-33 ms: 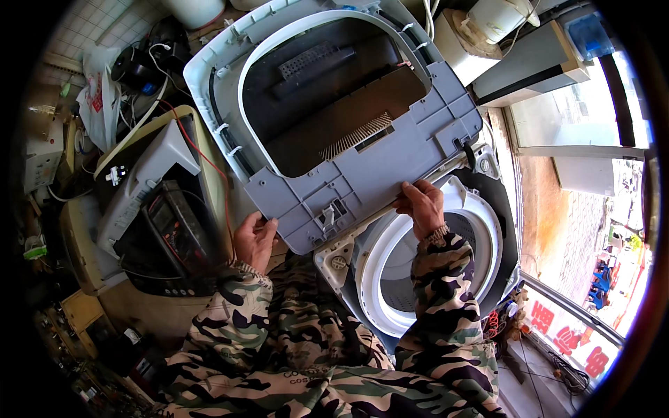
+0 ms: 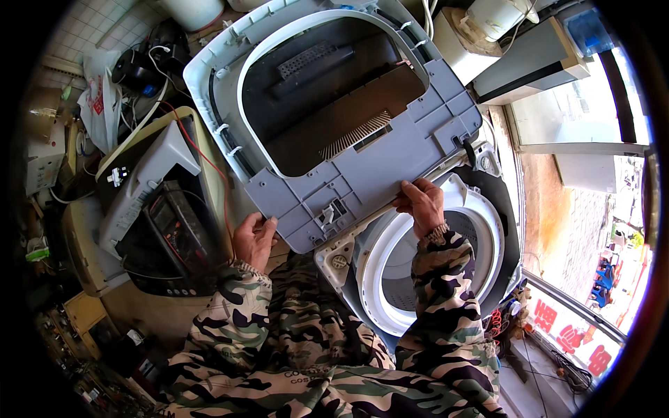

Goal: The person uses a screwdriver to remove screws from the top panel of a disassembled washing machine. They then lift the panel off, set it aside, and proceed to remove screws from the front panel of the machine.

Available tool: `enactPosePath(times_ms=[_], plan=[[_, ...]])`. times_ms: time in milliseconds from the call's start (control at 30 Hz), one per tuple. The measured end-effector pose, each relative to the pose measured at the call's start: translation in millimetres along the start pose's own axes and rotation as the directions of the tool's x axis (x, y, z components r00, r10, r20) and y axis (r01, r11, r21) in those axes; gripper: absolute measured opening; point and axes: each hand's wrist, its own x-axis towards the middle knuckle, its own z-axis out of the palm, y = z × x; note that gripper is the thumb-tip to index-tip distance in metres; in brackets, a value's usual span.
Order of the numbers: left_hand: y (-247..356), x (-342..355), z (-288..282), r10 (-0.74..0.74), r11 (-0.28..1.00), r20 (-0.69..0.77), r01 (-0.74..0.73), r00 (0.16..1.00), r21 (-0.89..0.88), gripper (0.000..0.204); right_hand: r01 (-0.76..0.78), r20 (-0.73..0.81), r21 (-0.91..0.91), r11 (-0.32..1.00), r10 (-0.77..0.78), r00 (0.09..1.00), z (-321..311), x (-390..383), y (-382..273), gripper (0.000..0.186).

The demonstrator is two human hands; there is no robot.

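A grey plastic top cover of a washing machine (image 2: 390, 167), with a large rounded opening, is tilted up in front of me with its ribbed underside showing. My left hand (image 2: 254, 242) is closed at the cover's lower left corner, thumb against the edge. Along the lower edge, my right hand (image 2: 422, 207) pinches the rim between thumb and fingers. Below and to the right stands the open washing machine tub (image 2: 373, 289) with its white ring; my right forearm crosses over part of it. A small white latch piece (image 2: 327, 214) sits in the cover near my left hand.
To my left, a multimeter (image 2: 182, 226) in a dark case leans near a grey-white plastic panel (image 2: 143, 181), with a red wire (image 2: 209, 159) running past. White plastic bag (image 2: 97, 104) and cables lie behind. At right is a bright window (image 2: 578, 132).
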Motion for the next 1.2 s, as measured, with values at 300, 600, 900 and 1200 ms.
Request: enactPosePath(times_ms=[300, 600, 900, 1200], plan=[[-13.0, 6.5, 3.5, -0.018, 1.000, -0.076, 0.017, 0.997, -0.015, 0.019, 0.054, -0.071, -0.055, 0.997, -0.058, 0.996, 8.0, -2.5, -2.1, 0.029], [-60.0, 26.2, -2.7, 0.126, 0.987, -0.157, -0.108, 0.980, 0.122, 0.038, 0.012, -0.055, -0.206, 0.978, -0.024, 0.998, 9.0, -6.3, -13.6, 0.030], [-43.4, 37.9, 12.7, -0.069, 0.805, 0.160, 0.150, 0.985, -0.574, 0.067, 0.018, -0.171, -0.151, 0.988, -0.044, 0.984, -1.3, -0.2, -16.2, 0.038], [-38.3, 47.2, 17.0, -0.120, 0.724, 0.234, 0.246, 0.965, -0.644, 0.075, 0.007, -0.159, -0.107, 0.994, -0.024, 0.987, -13.4, 14.5, -12.3, 0.025]])
